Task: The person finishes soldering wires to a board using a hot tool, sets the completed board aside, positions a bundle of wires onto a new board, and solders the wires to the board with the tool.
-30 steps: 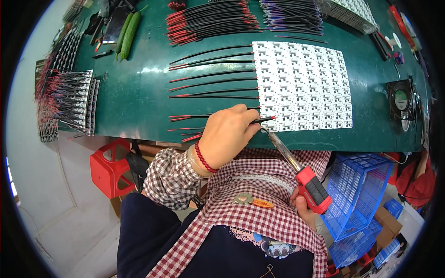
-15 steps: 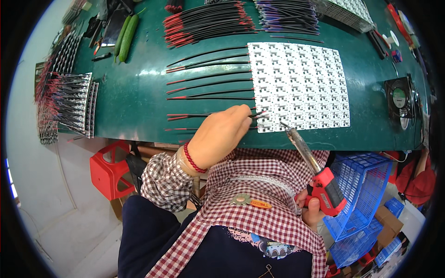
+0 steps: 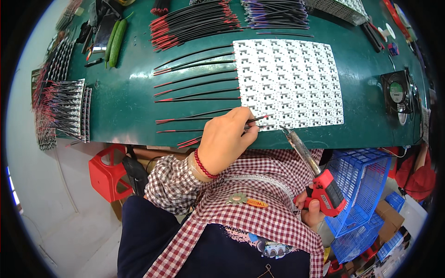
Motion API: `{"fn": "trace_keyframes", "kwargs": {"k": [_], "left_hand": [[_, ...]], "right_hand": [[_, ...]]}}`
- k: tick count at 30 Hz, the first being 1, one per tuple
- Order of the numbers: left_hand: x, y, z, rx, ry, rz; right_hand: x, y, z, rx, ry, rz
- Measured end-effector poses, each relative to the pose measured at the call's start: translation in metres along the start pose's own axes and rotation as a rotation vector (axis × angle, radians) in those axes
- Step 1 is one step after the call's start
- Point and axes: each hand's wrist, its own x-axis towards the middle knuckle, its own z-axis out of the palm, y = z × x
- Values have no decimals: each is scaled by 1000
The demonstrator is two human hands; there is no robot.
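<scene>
My left hand (image 3: 228, 133) is closed, pinching a thin black wire (image 3: 257, 119) with its red tip over the lower left corner of a white circuit board panel (image 3: 292, 83). More red-tipped tails stick out left of that hand. Several black wires (image 3: 199, 82) lie along the panel's left edge, their far ends red. My right hand (image 3: 312, 213) is wrapped round the red handle of a soldering iron (image 3: 327, 192). Its metal tip points up-left at the panel's near edge, close to the wire end. The palm side of my left fingers is hidden.
Bundles of red-tipped wires (image 3: 194, 23) and purple-tipped wires (image 3: 276, 16) lie at the back. Wired boards (image 3: 69, 109) stand far left, near two cucumbers (image 3: 116, 42). A small fan (image 3: 397, 92) is at right. Blue crates (image 3: 354, 185) and a red stool (image 3: 109, 173) stand below the table.
My left hand has shifted slightly right along the panel, and more wire now shows beyond its fingers. Red-tipped tails now show below it. The soldering iron has hardly moved; the panel appears farther left.
</scene>
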Motion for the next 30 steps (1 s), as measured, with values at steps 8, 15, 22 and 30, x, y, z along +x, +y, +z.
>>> {"fn": "trace_keyframes", "kwargs": {"k": [8,15,22,30], "left_hand": [[-9,2,3,73,122,13],[-6,2,6,163,80,-8],[-5,5,3,199,59,-23],[-2,4,2,198,28,-17]], "right_hand": [[9,-14,4,101,-11,177],[16,-9,0,37,-100,139],[16,4,-1,-50,-110,88],[18,3,-5,-183,-174,79]]}}
